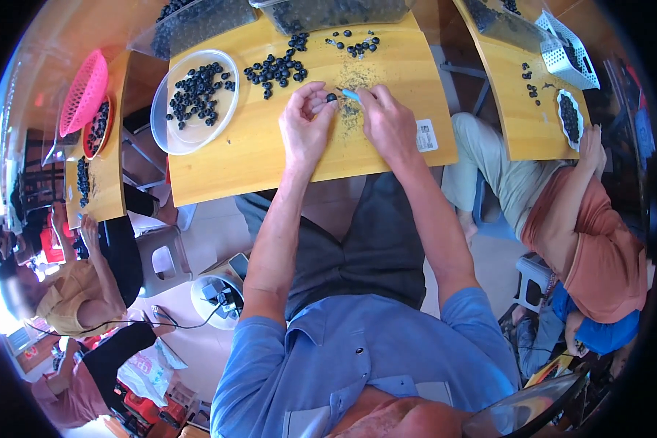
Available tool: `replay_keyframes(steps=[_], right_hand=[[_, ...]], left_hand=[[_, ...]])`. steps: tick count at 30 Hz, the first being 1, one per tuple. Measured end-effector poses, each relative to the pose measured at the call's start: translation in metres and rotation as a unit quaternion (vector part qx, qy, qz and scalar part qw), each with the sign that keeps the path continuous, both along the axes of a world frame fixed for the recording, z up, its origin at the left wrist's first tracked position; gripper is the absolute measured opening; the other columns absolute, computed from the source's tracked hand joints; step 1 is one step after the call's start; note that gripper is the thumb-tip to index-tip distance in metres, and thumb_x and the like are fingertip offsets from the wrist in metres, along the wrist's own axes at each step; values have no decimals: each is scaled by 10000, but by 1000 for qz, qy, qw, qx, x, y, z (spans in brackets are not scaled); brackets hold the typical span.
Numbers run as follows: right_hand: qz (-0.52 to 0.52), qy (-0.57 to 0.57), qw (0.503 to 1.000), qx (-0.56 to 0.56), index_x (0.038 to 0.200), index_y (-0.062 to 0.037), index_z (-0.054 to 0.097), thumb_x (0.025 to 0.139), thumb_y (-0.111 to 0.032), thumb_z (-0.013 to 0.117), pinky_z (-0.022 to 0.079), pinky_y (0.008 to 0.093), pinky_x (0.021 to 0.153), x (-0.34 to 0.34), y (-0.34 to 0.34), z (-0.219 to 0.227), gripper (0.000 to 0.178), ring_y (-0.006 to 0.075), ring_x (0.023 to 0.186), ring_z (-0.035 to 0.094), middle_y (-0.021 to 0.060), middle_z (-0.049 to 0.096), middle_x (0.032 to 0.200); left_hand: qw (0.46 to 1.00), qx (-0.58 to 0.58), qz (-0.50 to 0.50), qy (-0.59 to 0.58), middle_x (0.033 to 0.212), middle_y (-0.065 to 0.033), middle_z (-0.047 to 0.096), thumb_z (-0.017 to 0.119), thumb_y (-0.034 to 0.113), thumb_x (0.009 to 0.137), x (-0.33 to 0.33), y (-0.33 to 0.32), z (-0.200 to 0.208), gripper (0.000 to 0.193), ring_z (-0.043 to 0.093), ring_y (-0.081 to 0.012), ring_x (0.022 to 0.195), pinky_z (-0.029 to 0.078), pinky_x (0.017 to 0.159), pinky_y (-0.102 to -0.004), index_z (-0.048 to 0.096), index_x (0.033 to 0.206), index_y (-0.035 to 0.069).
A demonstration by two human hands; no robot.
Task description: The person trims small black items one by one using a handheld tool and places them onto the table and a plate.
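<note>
Over the yellow wooden table (255, 164), my left hand (304, 131) pinches a dark round bead (331, 98) between thumb and finger. My right hand (389, 125) is closed on a slim tool with a blue handle (351, 95); its dark tip points at the bead, and I cannot tell whether they touch. Dark crumbs (352, 77) lie scattered on the wood beneath and beyond both hands. Loose dark beads (274, 71) form a pile past my left hand, and a smaller group (359, 48) lies farther off.
A round clear tub (158, 120) of beads stands at the left. Clear bins (336, 13) line the far edge. A white label (425, 136) lies right of my right hand. People work at side tables, with a pink basket (85, 93) left and a white basket (568, 52) right.
</note>
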State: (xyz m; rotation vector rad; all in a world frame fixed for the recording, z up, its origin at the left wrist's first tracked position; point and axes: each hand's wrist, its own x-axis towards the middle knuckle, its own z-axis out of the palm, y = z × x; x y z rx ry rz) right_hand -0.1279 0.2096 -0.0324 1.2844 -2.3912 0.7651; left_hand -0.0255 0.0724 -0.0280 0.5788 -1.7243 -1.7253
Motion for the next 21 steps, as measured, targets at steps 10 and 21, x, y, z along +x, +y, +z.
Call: replay_keyframes(steps=[10, 21], right_hand=[[-22, 23, 999, -30, 1116, -92, 713, 880, -29, 665, 592, 431, 653, 4, 1, -5, 249, 303, 774, 717, 71, 635, 950], [-21, 14, 999, -41, 1086, -108, 705, 860, -44, 666, 586, 435, 662, -2, 4, -9, 239, 292, 788, 709, 73, 629, 927]], left_hand=[[946, -246, 201, 61, 1031, -73, 683, 764, -68, 882, 35, -39, 10, 223, 652, -132, 863, 548, 765, -262, 740, 1084, 25], [901, -276, 269, 201, 929, -85, 692, 722, -79, 884, 109, -82, 114, 101, 641, -137, 824, 545, 713, -277, 679, 926, 2]])
